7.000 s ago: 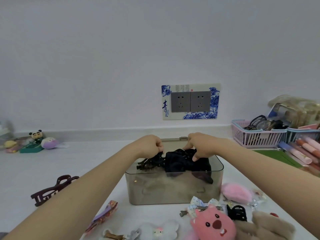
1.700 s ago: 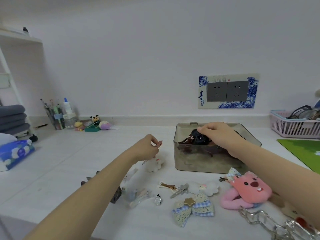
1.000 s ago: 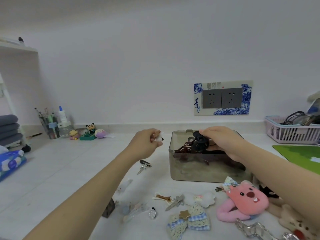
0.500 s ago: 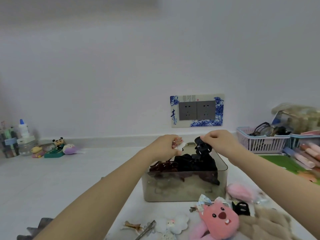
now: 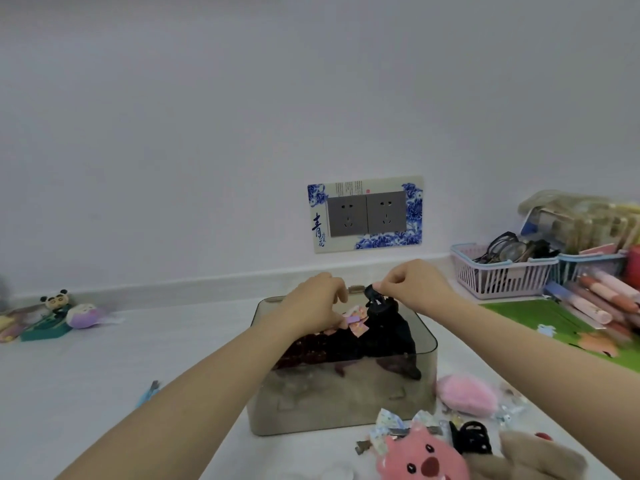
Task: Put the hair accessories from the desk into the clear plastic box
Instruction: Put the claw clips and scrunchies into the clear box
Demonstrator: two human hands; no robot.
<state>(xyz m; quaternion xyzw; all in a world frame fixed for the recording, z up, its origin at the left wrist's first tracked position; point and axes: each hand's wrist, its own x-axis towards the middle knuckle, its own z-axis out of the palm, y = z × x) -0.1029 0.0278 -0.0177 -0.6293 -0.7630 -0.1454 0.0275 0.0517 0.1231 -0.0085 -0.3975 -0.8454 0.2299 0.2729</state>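
The clear plastic box (image 5: 346, 407) stands mid-desk, holding a heap of dark hair accessories (image 5: 374, 337). My left hand (image 5: 311, 303) hovers over the box's left half, fingers pinching a small pink patterned hair clip (image 5: 356, 322). My right hand (image 5: 412, 284) is over the back of the box, shut on a black claw clip (image 5: 375, 301) that hangs just above the heap. On the desk in front of the box lie a blue-white bow clip (image 5: 391, 426), a black claw clip (image 5: 471, 441) and a pink fluffy accessory (image 5: 465, 394).
A pink plush animal (image 5: 422, 462) and a tan plush (image 5: 530, 459) sit at the near right. A pink basket (image 5: 502, 275) with glasses, pens (image 5: 602, 296) and a green mat (image 5: 561, 327) fill the right. Small figurines (image 5: 55, 317) stand far left by the wall.
Both hands have dropped lower over the box. The left hand's pink clip now sits close above the heap, next to the black claw clip in the right hand.
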